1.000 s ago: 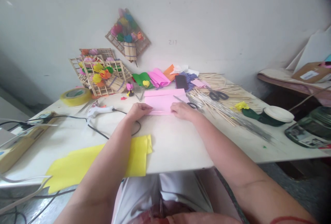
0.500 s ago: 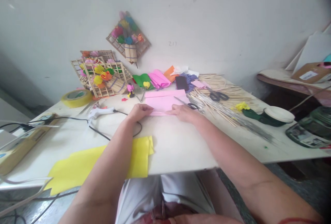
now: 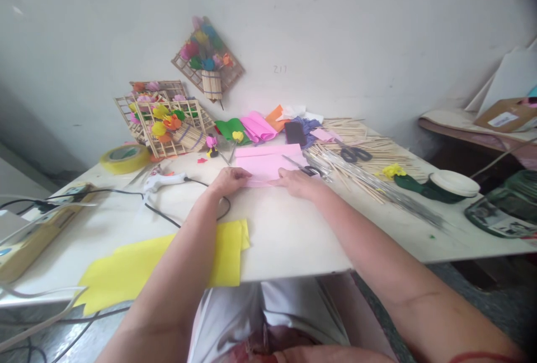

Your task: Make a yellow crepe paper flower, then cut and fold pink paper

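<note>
My grip was flat, not pinching: left hand (image 3: 229,179) and right hand (image 3: 298,182) both pressed fingers-down on the near edge of the pink sheet (image 3: 268,164), holding it against the tabletop (image 3: 289,229) without lifting it. The sheet lay mid-table, beyond the yellow sheet (image 3: 168,262) at the near edge. I judged the fold could creep crooked if one hand pressed harder, and the scissors (image 3: 308,169) touching the sheet's right side could snag it. The black cable (image 3: 168,215) near my left wrist could catch too. Of containers, the stick frames (image 3: 168,122) held paper flowers; a small stick pot (image 3: 211,84) on the wall held more.
</note>
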Motion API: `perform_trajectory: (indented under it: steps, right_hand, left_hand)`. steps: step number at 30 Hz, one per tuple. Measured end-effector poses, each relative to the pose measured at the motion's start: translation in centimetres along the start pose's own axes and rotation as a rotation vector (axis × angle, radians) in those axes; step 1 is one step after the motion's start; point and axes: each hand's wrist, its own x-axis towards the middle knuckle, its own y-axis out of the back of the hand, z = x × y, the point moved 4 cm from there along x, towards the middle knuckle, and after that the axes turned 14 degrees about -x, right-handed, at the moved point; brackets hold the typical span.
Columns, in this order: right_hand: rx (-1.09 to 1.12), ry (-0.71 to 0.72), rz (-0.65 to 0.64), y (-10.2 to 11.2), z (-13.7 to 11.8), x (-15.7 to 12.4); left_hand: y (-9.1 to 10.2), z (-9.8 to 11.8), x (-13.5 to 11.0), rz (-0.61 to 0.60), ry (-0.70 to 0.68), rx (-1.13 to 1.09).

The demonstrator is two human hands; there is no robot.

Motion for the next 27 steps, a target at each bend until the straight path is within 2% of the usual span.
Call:
perform_trajectory:
  steps: [8,13,18,21,27]
  right_hand:
    - [0.008,-0.026,0.003,-0.1,0.0,0.0]
    - [0.018,-0.051,0.014,-0.1,0.0,-0.1]
    - [0.090,-0.076,0.113,-0.6,0.4,0.1]
    - [0.182,-0.090,0.194,-0.6,0.6,0.4]
    - [0.270,-0.206,0.237,0.2,0.9,1.0]
  left_hand:
    - [-1.4,0.8,1.2,0.061,0.001,0.281]
    - [-1.8,0.7,1.5,0.030,-0.011,0.251]
    - [-1.7,0.7,1.2,0.016,0.011,0.224]
    - [-1.7,1.0,1.1,0.015,-0.030,0.231]
    - [-1.5,1.4,1.1,0.051,-0.145,0.284]
